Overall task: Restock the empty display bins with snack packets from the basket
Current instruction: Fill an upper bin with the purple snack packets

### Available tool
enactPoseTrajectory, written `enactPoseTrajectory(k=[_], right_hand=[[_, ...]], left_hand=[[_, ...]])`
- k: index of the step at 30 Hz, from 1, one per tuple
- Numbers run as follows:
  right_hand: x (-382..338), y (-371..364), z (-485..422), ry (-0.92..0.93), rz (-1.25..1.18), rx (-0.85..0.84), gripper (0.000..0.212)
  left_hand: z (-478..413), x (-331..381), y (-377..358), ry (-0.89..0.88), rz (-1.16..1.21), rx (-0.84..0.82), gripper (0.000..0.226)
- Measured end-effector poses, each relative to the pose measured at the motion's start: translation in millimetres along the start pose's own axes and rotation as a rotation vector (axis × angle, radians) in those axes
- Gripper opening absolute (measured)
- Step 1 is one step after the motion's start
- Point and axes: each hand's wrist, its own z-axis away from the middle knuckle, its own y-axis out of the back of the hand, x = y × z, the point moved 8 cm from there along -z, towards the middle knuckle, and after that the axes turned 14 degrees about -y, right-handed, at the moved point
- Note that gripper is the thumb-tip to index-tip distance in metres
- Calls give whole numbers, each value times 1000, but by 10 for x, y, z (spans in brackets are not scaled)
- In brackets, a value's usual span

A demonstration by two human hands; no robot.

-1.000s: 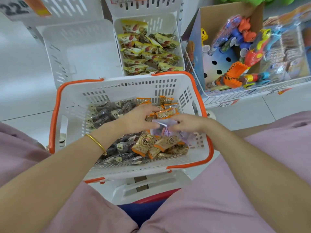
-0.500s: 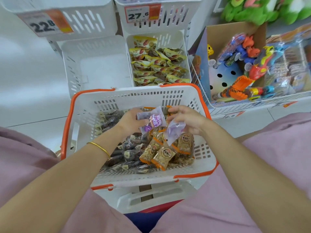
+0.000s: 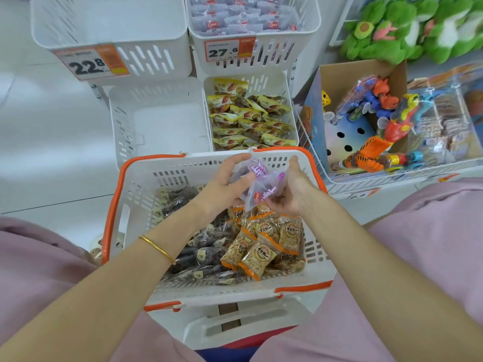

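A white basket with orange rim [image 3: 122, 194] sits on my lap, filled with dark packets [image 3: 198, 254] on the left and tan nut packets [image 3: 261, 246] on the right. Above its far side, my left hand [image 3: 224, 186] grips a purple snack packet [image 3: 257, 169], and my right hand [image 3: 290, 189] grips another purple packet [image 3: 264, 193]. The two packets overlap between my hands. Beyond the basket, the lower left display bin [image 3: 156, 121] stands empty, and so does the upper left bin [image 3: 112, 24] with the 22.8 tag.
The lower right bin [image 3: 281, 84] holds yellow nut packets. The upper right bin [image 3: 308, 27], tagged 27.6, holds pale purple packets. A wire tray [image 3: 392, 176] with a cardboard box of toys stands to the right, green plush toys behind it.
Both hands have lifted out of the basket's contents, each taking a purple packet, and risen toward the basket's far rim. My view has tilted up, showing the upper bins.
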Motion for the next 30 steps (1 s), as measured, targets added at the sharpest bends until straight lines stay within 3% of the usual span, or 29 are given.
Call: enactPoseTrajectory(k=[6,9,13,16,19,22,26,27,30], right_hand=[[-128,-161,185,133,166,-42,92],[-209,-221,338,247,289,-69,81],[-471,-232,603,523,514,-43,58],[-634,-294,829,766,749,-19,34],[-799,-300,1029,935,731,-13,23],[-974,-286,1123,953,614,-135,17],[-1208,-371,1212,807,599,-356,66],[-1280,-406,1281,786,628,-405,66],[-1571,-492,1546,842,621,-474,33]], left_hand=[[-36,104,-24,-47,-48,-91,83],[-83,162,66,-90,-148,5,60],[-138,263,172,-120,55,107,27],[-182,366,283,-139,110,171,21],[-249,496,336,-178,93,163,22],[-345,710,322,-233,20,119,26],[-636,985,327,-208,-118,55,37],[-737,1069,322,-199,-133,34,34],[-1053,1308,284,-148,-38,-1,41]])
